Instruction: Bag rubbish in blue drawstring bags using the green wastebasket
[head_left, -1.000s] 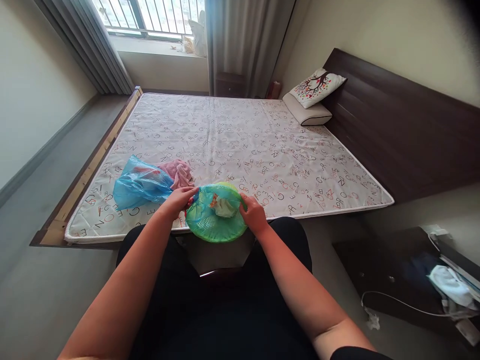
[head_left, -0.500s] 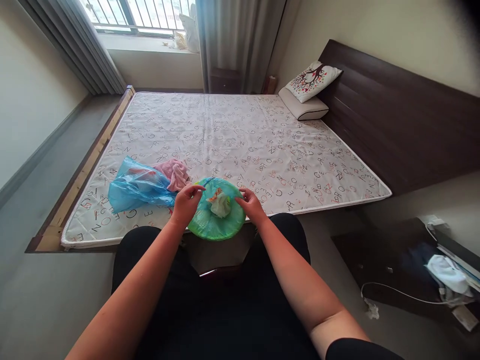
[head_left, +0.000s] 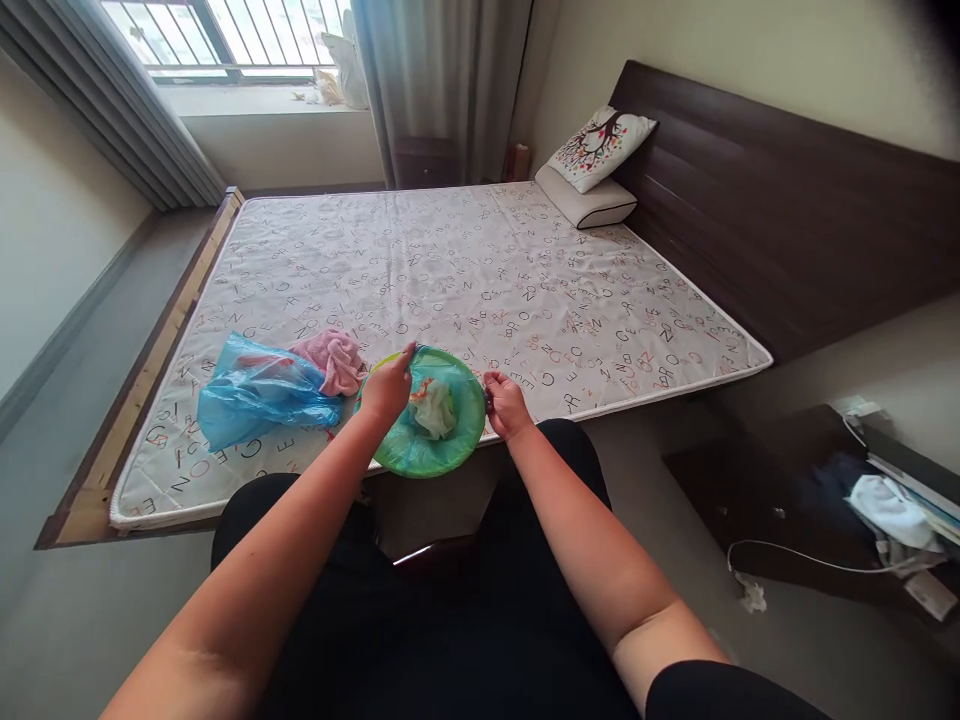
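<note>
Between my knees, at the bed's edge, is a round green trash bin (head_left: 465, 455) with a translucent blue-green plastic liner (head_left: 401, 440) inside it. Crumpled white tissue (head_left: 433, 410) and a bit of orange scrap lie in the liner. My left hand (head_left: 388, 388) is closed on the bin's left rim, its fingertips partly hidden. At the right rim my right hand (head_left: 507, 403) pinches the gathered edge of the liner. To the left on the mattress (head_left: 450, 270) lie a blue plastic bag (head_left: 262, 395) and a crumpled pink cloth (head_left: 337, 362).
Two pillows (head_left: 600, 150) rest against the dark headboard (head_left: 750, 190). A dark nightstand (head_left: 757, 500) at the right carries a white cloth-like item (head_left: 889, 512) and a cable (head_left: 810, 562). The wooden bed frame (head_left: 180, 320) runs along the left side.
My left hand has shifted up and over the left rim. My right hand has closed and drawn slightly outward with the liner's edge. The view has tilted a little.
</note>
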